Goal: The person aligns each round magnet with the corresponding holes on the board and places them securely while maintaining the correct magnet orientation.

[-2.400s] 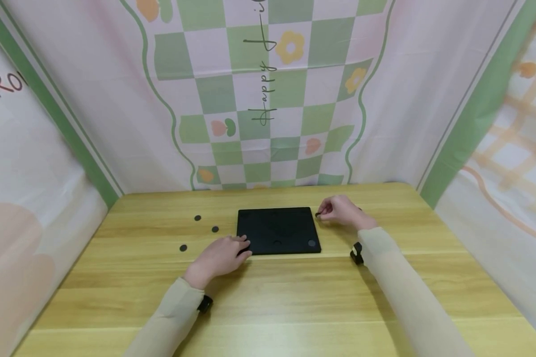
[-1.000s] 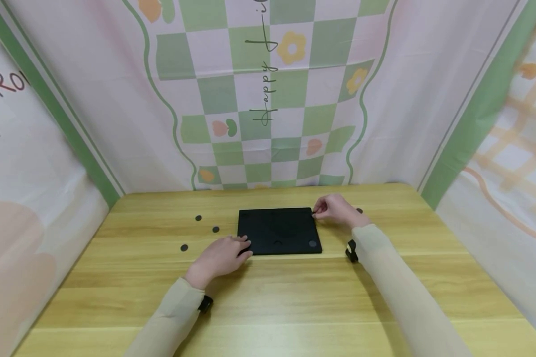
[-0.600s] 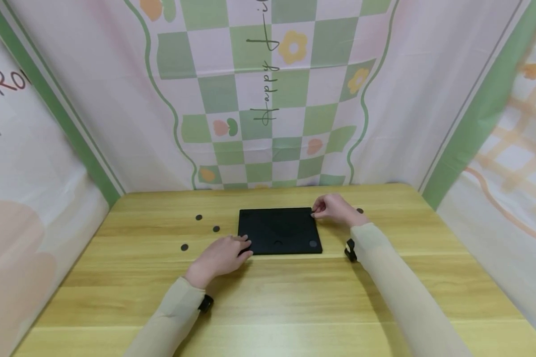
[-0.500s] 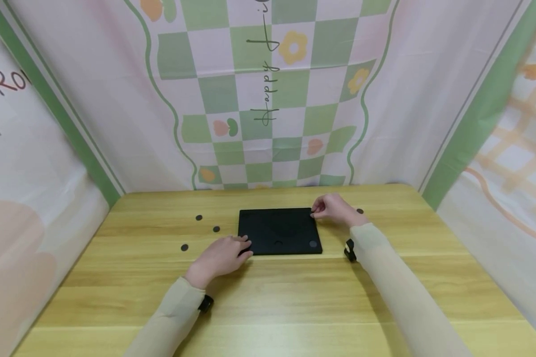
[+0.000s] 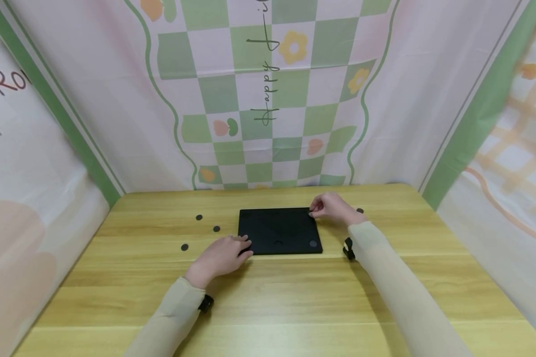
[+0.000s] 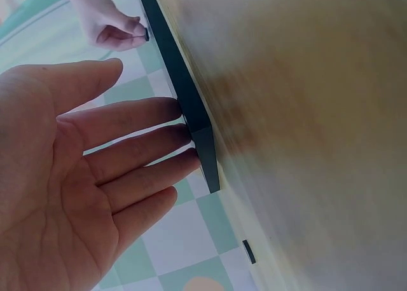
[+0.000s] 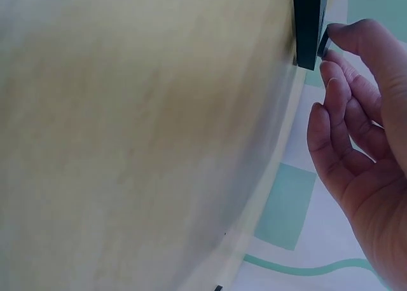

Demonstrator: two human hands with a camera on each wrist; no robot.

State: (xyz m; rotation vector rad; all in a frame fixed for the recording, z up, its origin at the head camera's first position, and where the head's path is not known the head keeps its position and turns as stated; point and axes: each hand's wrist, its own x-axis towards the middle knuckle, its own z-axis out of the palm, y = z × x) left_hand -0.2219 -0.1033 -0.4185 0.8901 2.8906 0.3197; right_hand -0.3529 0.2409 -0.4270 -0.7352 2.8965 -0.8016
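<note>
A flat black board (image 5: 277, 230) lies on the wooden table. My left hand (image 5: 219, 258) rests its fingertips on the board's near left corner; in the left wrist view the fingers (image 6: 143, 145) are straight against the board (image 6: 184, 87). At the far right corner my right hand (image 5: 332, 207) pinches a small dark disc, seen in the right wrist view as a thin disc (image 7: 325, 42) between thumb and finger, close beside the board (image 7: 308, 24). A grey disc (image 5: 313, 244) lies in the board's near right corner, and a round outline shows at the middle of its near edge.
Three dark discs lie left of the board: one at the back (image 5: 199, 217), one nearer the board (image 5: 216, 228) and one at the front (image 5: 185, 247). Another disc (image 5: 360, 210) lies behind the right wrist. A patterned curtain (image 5: 268, 148) stands behind the table.
My right hand has moved left with the disc, from beside the board to above its far right corner. The disc behind the right wrist has come more into view. My left hand has stayed put.
</note>
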